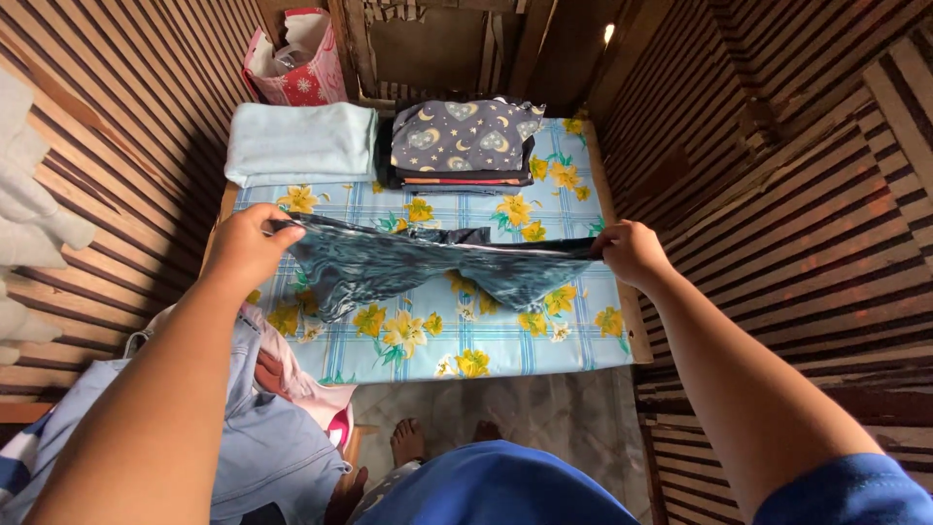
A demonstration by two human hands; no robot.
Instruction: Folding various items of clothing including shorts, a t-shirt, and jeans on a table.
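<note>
Dark patterned cloth (408, 267) hangs stretched above the flowered table cover (505, 335), the left hand (243, 248) clamped on one end and the right hand (630, 253) on the other. Behind it sit what looks like a folded pale blue towel (301, 141) and a stack of folded clothes (465, 146).

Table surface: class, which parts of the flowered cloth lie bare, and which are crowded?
Bare: the flowered cloth along the near edge, below the dark garment stretched between left hand and right hand. Crowded: the far edge, with the pale folded towel and clothes stack.
</note>
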